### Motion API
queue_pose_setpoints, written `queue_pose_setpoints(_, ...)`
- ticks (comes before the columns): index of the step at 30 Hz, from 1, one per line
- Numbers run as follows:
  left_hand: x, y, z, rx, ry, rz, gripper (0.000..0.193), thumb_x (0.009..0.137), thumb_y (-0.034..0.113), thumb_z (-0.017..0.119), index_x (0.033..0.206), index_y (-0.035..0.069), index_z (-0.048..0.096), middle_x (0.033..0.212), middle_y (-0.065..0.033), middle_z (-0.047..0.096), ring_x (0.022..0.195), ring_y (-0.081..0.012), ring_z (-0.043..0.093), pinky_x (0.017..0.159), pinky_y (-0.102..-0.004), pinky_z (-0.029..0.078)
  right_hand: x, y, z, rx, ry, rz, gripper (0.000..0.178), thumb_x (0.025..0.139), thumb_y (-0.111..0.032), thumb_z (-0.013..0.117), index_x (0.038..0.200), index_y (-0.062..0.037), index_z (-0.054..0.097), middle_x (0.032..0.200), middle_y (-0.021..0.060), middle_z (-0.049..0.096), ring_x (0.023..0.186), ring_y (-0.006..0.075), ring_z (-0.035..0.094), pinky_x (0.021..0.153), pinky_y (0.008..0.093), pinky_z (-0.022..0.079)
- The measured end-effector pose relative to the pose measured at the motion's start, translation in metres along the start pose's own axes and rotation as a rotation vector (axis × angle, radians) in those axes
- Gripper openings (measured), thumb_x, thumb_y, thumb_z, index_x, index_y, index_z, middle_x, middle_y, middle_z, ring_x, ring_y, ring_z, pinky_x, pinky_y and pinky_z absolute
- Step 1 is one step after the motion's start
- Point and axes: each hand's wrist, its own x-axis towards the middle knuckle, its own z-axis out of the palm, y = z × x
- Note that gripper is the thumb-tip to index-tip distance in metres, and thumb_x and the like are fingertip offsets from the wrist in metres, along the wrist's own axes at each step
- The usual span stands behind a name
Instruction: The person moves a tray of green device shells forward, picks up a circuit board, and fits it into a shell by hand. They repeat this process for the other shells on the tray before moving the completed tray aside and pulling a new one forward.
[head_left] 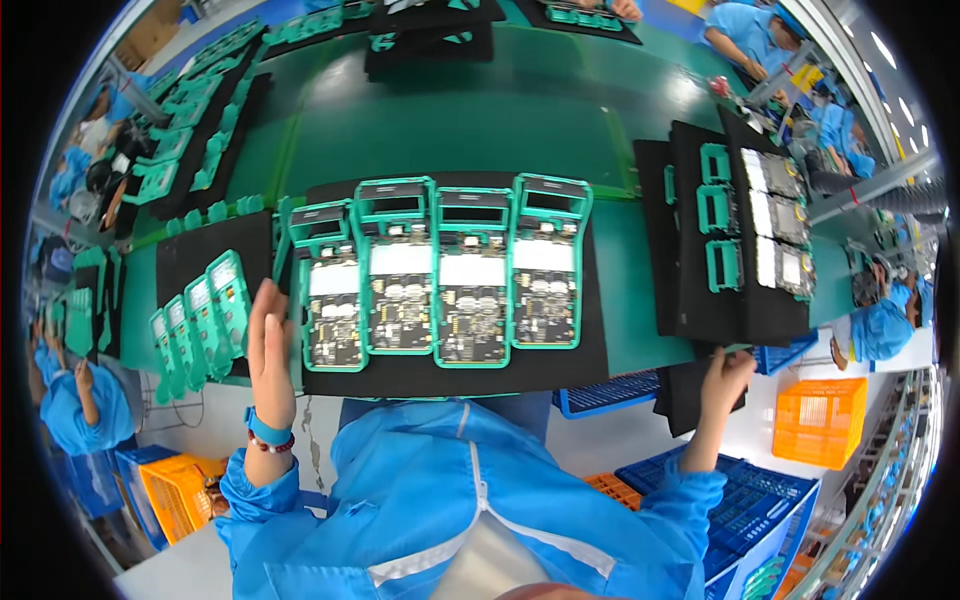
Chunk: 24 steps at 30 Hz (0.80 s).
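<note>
Four green device frames fitted with circuit boards [473, 310] lie side by side on a black foam sheet [450, 382] in front of me. My left hand [268, 345] is beside the leftmost frame, fingers stretched out and holding nothing. Over on the right, my right hand [727, 380] has its fingers curled at the front edge of a black foam sheet [708, 312] in a stack. That stack carries green frames [722, 215] and bare circuit boards with white panels [778, 215]. Another black sheet [682, 398] shows below the table edge by this hand.
Green housings [205, 320] rest on a dark sheet to the left. Across the green table [440, 130], more housings [190, 110] lie on black sheets. Blue crates [740, 510] and an orange crate [820, 422] stand below right. Several co-workers [760, 45] sit around.
</note>
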Motion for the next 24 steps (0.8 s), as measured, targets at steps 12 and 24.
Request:
queue_pose_setpoints(12, 0.036, -0.012, -0.011, -0.300, -0.263, -0.687, 0.080, 0.098, 0.071, 0.036, 0.142, 0.005, 0.050, 0.139, -0.0083, 0.055, 0.127, -0.0211, 0.049, 0.108, -0.0399, 0.036, -0.039, -0.203, 0.042, 1.223, -1.085, 0.528, 0.066, 0.106, -0.052, 0.039, 0.139, 0.0050, 0.048, 0.135, 0.0143, 0.056, 0.119, 0.0191, 0.056, 0.101, 0.0308, 0.045)
queue_pose_setpoints(24, 0.048, -0.021, -0.010, -0.363, -0.556, -0.472, 0.072, 0.106, 0.056, 0.027, 0.155, 0.004, 0.026, 0.155, -0.0131, 0.038, 0.143, -0.0210, 0.036, 0.117, -0.0342, 0.031, -0.022, -0.249, 0.028, 1.042, -1.113, 0.656, 0.063, 0.102, -0.050, 0.050, 0.144, -0.0036, 0.046, 0.137, 0.0114, 0.056, 0.118, 0.0215, 0.059, 0.100, 0.0324, 0.047)
